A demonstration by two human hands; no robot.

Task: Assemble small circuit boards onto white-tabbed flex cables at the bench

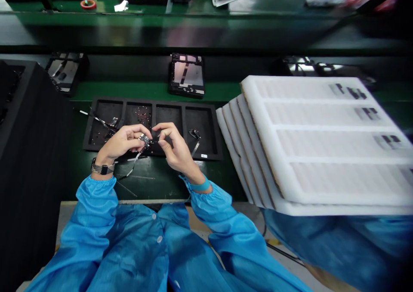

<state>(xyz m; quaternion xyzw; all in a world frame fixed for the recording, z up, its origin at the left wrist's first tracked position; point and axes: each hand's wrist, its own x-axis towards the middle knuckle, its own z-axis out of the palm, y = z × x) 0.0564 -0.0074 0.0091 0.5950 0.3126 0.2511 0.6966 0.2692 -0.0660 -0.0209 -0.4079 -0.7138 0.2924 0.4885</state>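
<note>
My left hand [124,142] pinches a small circuit board [145,141] above the front of a black compartment tray [154,116]. A thin ribbon cable [133,166] hangs from the board toward the bench. Close to the board's right side is my right hand [176,149], its thumb and fingertips brought together at a tiny dark part too small to name. In the tray's left compartment lie dark cables and a little board [114,122]. Tiny red and dark bits [143,114] are scattered in the compartment beside it. A coiled cable piece [194,133] rests in the rightmost one.
White foam trays [282,147] are stacked at the right, small dark parts in the top one. A black case [29,154] stands at the left. Opened device housings [187,74] line the back, below a shelf with a red tape roll [88,4]. Another person's blue garment [338,249] shows lower right.
</note>
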